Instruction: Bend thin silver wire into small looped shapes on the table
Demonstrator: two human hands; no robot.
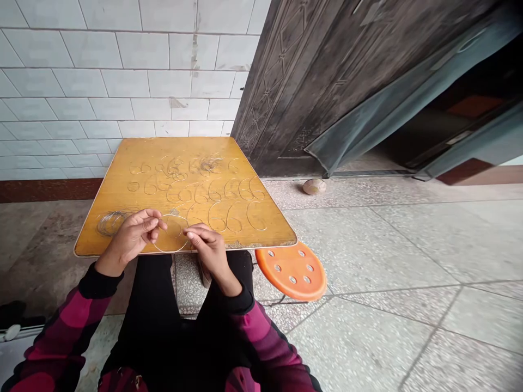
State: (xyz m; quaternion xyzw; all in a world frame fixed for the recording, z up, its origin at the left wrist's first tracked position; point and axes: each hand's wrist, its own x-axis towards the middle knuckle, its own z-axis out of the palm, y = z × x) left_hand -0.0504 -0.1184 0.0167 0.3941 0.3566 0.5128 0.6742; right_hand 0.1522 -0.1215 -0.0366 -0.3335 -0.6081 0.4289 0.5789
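Yellow tabletop (102,242); left hand (131,237) and right hand (206,250) finger-pinch a wire loop (171,235).

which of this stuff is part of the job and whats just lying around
In use: wire loop, left hand, right hand, wire coil, bent wire shapes, table

Lying around: orange stool, pale round object, metal door

A yellow table (183,147) carries wire loops (231,188) and a coil (110,223).

The thin wire loop (165,249) vanishes behind both hands' fingers (196,231), hiding how it is held.
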